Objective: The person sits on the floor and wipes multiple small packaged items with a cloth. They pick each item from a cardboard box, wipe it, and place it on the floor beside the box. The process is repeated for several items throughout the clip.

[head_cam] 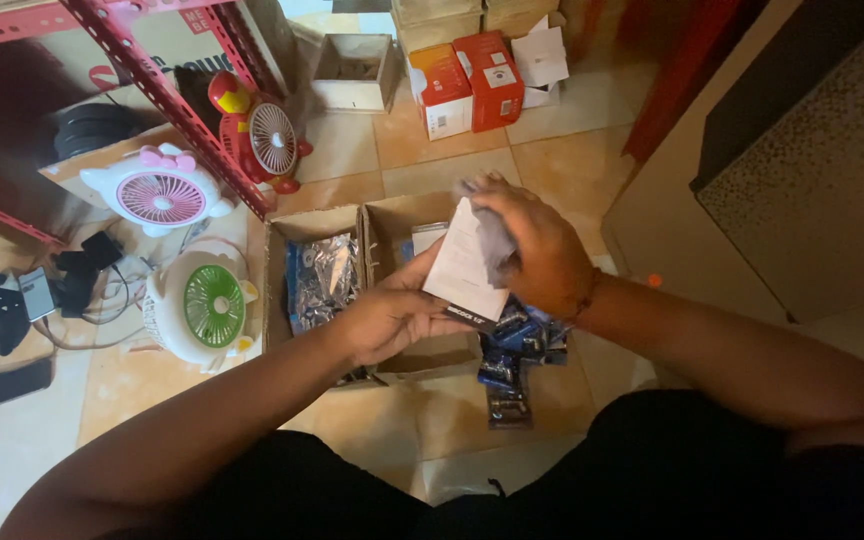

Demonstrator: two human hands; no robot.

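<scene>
Holding a white packet over the open carton

We have both hands on one small white packet (464, 262) with a dark strip along its lower edge. Left hand (392, 318) cups it from below, fingers curled under that edge, thumb up along the side. Right hand (537, 255) closes over the top, fingers wrapped down around the upper end together with a bit of grey wrapping (492, 235). Grip is firm on both sides, neither hand is slack.

Packet sits tilted, above the right half of an open cardboard box (392, 225) on the tiled floor (552, 160). Left half of that box holds crinkled silver-and-blue foil packs (320, 280). A pile of dark blue packs (512, 350) lies on the floor just under the right wrist.

Left of the box: green-faced fan (202, 305), pink one (160, 195) behind it, red one (257, 135) by the red shelf frame (167, 100). Chargers and cables (47, 290) at far left. Orange and red cartons (467, 85) further back.
</scene>
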